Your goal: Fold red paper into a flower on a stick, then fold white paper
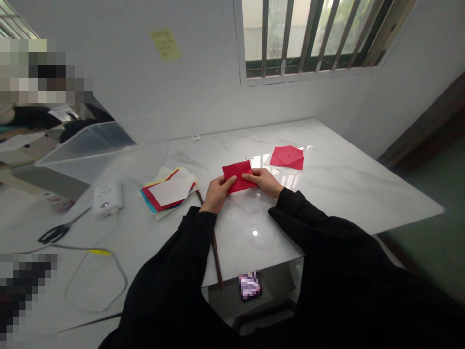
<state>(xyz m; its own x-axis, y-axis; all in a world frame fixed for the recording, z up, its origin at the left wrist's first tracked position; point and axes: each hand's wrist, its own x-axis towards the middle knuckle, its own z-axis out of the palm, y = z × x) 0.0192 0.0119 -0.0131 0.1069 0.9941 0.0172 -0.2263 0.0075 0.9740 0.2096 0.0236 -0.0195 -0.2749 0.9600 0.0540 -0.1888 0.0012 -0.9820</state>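
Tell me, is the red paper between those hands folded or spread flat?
Folded: the red paper is a small doubled rectangle held between the left hand and right hand.

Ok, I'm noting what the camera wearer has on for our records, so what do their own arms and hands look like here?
The left sleeve and right sleeve are long, loose and black, reaching the wrists, with no markings visible. The left hand and right hand are bare: no gloves, rings or cables show.
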